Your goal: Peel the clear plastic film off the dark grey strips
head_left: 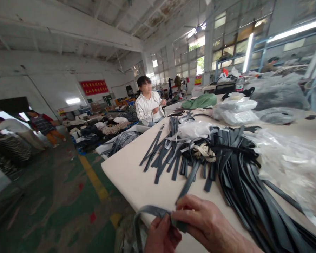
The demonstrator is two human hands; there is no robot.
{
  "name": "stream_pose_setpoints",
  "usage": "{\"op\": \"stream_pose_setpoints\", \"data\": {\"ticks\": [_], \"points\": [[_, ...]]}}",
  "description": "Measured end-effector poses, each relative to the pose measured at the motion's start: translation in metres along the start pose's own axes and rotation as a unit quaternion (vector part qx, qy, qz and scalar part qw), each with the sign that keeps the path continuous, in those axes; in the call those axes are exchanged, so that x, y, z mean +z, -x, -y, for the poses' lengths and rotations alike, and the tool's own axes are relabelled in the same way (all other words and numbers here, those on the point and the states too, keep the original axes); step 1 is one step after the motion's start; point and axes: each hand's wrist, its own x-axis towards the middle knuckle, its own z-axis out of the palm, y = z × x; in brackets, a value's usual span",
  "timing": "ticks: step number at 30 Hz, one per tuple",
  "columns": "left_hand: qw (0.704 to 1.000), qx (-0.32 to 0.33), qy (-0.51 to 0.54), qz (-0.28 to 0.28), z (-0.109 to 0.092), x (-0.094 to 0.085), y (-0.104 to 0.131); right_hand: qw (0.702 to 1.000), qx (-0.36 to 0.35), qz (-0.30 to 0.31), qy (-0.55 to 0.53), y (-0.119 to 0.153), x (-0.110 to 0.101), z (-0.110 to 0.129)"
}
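A dark grey flat strap (151, 209) arches over the near edge of the table and hangs down on the left. My left hand (162, 235) is closed, pinching the strap between thumb and fingers. Close beside it, my right hand (206, 219) is also closed on the strap, its fingertips almost touching the left ones. The bit of strap between the fingers is partly hidden. Beyond my hands, several short grey straps (162, 165) lie spread on the table, and a thick bundle of long straps (242, 175) runs down to the right.
The pale table (123, 172) also bears clear plastic bags (292, 158), wrapped packs (237, 109) and a green cloth (200, 101). A co-worker in white (149, 105) sits at its far side, near a bin of straps (123, 142). Green floor (68, 196) lies to the left.
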Motion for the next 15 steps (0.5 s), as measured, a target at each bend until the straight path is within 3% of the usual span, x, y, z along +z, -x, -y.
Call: {"op": "stream_pose_setpoints", "data": {"ticks": [5, 8, 10, 13, 15], "points": [[0.994, -0.053, 0.036, 0.093, -0.011, 0.002, 0.012, 0.99, -0.106, -0.027, -0.094, -0.005, -0.003, 0.008], [0.987, -0.092, 0.067, 0.113, -0.034, -0.007, 0.006, 0.989, -0.047, -0.014, -0.14, -0.001, -0.019, 0.014], [0.991, -0.07, 0.096, 0.065, -0.061, -0.02, -0.004, 0.989, 0.021, -0.006, -0.145, 0.006, -0.037, 0.016], [0.99, 0.055, 0.126, -0.039, -0.11, -0.045, -0.024, 0.984, 0.113, -0.034, -0.136, 0.024, -0.067, 0.007], [0.98, 0.128, 0.131, -0.073, -0.141, -0.059, -0.035, 0.979, 0.151, -0.063, -0.119, 0.038, -0.08, -0.007]]}}
